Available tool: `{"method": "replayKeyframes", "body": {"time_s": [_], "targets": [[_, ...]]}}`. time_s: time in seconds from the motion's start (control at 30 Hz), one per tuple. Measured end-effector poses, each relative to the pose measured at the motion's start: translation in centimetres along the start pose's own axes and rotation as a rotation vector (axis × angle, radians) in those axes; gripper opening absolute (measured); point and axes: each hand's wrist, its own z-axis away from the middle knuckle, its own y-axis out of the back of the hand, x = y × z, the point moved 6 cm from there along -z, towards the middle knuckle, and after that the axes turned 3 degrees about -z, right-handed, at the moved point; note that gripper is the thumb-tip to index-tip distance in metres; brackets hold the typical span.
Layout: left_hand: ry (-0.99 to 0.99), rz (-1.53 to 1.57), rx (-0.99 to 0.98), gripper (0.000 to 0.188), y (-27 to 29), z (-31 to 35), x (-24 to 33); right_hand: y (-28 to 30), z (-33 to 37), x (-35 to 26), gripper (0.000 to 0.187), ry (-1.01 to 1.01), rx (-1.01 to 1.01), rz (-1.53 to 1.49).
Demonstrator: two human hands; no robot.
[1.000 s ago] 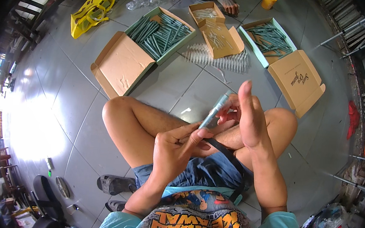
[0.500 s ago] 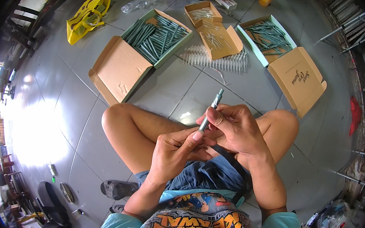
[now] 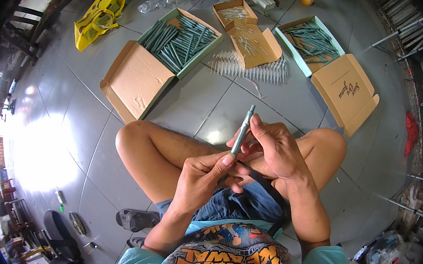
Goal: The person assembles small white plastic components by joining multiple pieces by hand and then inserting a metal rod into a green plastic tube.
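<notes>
Frame centre: right hand (image 3: 279, 152) pinches grey-green pen (image 3: 242, 131) upright, fingers closed round barrel. Left hand (image 3: 201, 180) grips its lower end, thumb on top. Pen looks near assembled. 2 open boxes (image 3: 180, 38) of pens upper frame, row of refills (image 3: 251, 68) on tiles: plenty seemingly left.

The pen (image 3: 243, 130) in your hands looks like smooth, pale green plastic with a slight sheen. The open boxes (image 3: 139, 80) in front of you are matt brown cardboard. The floor (image 3: 57, 131) is glossy grey tile, glaring with reflected light. The yellow bag (image 3: 97, 19) looks like shiny plastic.
</notes>
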Motion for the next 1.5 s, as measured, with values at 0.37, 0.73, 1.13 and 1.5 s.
{"method": "replayKeyframes", "body": {"time_s": [0.37,0.73,1.13,1.5], "targets": [[-0.018,-0.198,0.069,0.034,0.2,-0.7,-0.1,0.2,-0.3,0.3,0.065,0.030,0.173,0.151],[-0.034,-0.360,0.134,0.032,0.5,-0.8,0.9,-0.6,-0.6,1.9,0.043,-0.072,0.094,-0.123],[0.142,0.071,-0.047,0.037,0.8,-1.1,-2.2,0.4,-1.0,1.0,0.036,0.061,0.147,0.085],[0.233,0.247,-0.108,0.030,1.1,-1.1,-3.6,-0.5,-0.4,1.0,0.039,-0.037,0.141,-0.071]]}}
